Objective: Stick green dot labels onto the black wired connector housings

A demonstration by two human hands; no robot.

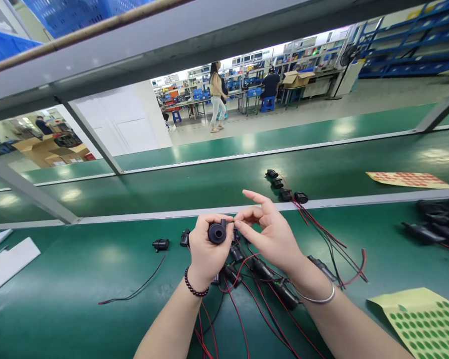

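My left hand (206, 252) is wrapped round a small black pump (217, 233), its round end with a centre hole facing me and a short spout pointing up. Beside that spout, the thumb and a finger of my right hand (271, 234) pinch together. What lies between them, if anything, is too small to make out; another finger points out. Beneath my hands lie several more black pumps (262, 269) with red and black wires. A single pump (160, 244) rests to the left, its wire trailing toward me.
A sheet of green round stickers (426, 319) lies at lower right. Farther back are a sheet with red stickers (407, 178) and several pumps (277, 183). Dark parts (441, 219) pile up at right. White papers (15, 262) lie left. A metal frame (93, 134) crosses above; people are beyond.
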